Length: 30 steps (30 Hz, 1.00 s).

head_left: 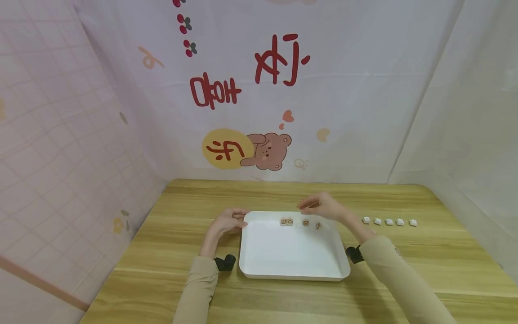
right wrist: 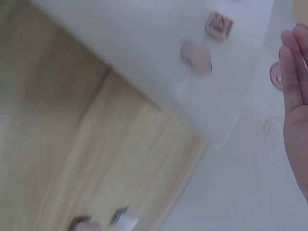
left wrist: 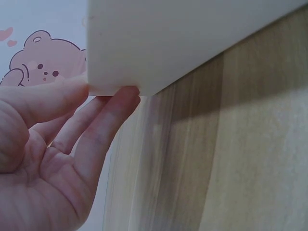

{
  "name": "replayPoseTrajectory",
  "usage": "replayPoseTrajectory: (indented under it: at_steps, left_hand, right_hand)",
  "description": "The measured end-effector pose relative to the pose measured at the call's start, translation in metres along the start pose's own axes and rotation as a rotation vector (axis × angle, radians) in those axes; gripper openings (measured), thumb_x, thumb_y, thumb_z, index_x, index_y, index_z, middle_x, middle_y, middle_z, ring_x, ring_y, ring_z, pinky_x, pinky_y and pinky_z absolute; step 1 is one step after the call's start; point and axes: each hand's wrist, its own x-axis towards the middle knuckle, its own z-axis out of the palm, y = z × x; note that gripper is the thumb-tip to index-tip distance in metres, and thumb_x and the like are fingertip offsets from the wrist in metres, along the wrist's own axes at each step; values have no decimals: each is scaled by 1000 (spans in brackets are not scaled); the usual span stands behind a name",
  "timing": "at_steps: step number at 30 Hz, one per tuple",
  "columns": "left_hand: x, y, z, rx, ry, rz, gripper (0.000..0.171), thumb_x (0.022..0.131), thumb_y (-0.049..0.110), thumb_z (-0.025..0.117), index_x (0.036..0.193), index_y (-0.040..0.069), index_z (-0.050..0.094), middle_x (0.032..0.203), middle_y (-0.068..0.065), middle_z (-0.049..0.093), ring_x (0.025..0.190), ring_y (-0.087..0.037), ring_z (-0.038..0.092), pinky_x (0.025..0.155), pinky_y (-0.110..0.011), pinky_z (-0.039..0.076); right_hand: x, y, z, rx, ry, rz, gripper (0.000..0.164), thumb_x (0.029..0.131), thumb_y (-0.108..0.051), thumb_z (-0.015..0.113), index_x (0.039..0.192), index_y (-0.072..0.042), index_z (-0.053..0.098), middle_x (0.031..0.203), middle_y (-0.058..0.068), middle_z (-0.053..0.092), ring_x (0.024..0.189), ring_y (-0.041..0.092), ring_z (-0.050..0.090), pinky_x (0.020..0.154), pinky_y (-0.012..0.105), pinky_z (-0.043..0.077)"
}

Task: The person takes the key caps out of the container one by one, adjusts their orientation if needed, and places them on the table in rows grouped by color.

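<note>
A white rectangular tray (head_left: 291, 275) lies on the wooden table. Several small pale blocks with reddish-brown marked faces are along its far side: a touching pair (head_left: 286, 222), one single block (head_left: 305, 222) and a tilted block (head_left: 317, 226). My left hand (head_left: 226, 222) holds the tray's far left corner, thumb at the rim and fingertips against the outer wall in the left wrist view. Over the far rim, toward the right, is my right hand (head_left: 323, 208); its fingers extend leftward, with nothing seen in them. The right wrist view shows these fingers (right wrist: 290, 79) straight and close together.
To the right of the tray, several small white blocks (head_left: 389, 222) form a spaced row on the wooden table (head_left: 404, 270). Behind the table hangs a white backdrop (head_left: 356, 112) with a printed bear and red characters. A white gridded sheet (head_left: 60, 135) borders the left side.
</note>
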Motion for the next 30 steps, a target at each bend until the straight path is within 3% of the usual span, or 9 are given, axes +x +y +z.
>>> replayPoseTrajectory:
  at_steps: [5, 10, 19, 25, 30]
  left_hand:
    - [2, -2, 0, -11, -16, 7, 46, 83, -6, 58, 128, -2, 50, 129, -25, 51, 107, -31, 59, 81, -36, 54]
    - [2, -2, 1, 2, -18, 9, 46, 83, -5, 59, 128, -2, 50, 129, -24, 52, 105, -30, 60, 81, -36, 54]
    - [3, -2, 0, -12, -18, 9, 46, 83, -5, 59, 128, -3, 50, 129, -25, 51, 105, -29, 60, 82, -36, 54]
    - [3, -2, 0, -28, -29, 10, 46, 84, -6, 58, 129, -3, 49, 129, -26, 51, 104, -30, 61, 81, -36, 54]
    - [3, -3, -1, -20, -32, 12, 47, 84, -6, 58, 129, -3, 48, 129, -26, 51, 105, -30, 60, 82, -35, 54]
  right_hand:
    - [15, 0, 20, -14, -97, -8, 29, 82, -18, 68, 107, -4, 67, 109, 12, 68, 98, 18, 65, 80, 24, 54]
    - [22, 3, 33, -94, -146, -21, 24, 79, -17, 70, 103, -13, 70, 107, 0, 69, 99, 16, 65, 80, 23, 53]
    - [21, 11, 44, -186, -100, -104, 21, 74, -8, 74, 94, -10, 72, 99, 2, 71, 85, 9, 67, 73, 16, 53]
    - [20, 8, 49, -212, -106, -183, 21, 73, -5, 74, 94, -8, 73, 100, 6, 71, 83, 12, 67, 72, 18, 54]
    - [21, 8, 51, -214, -97, -193, 19, 74, -3, 73, 92, -7, 72, 96, 5, 72, 79, 10, 66, 70, 16, 53]
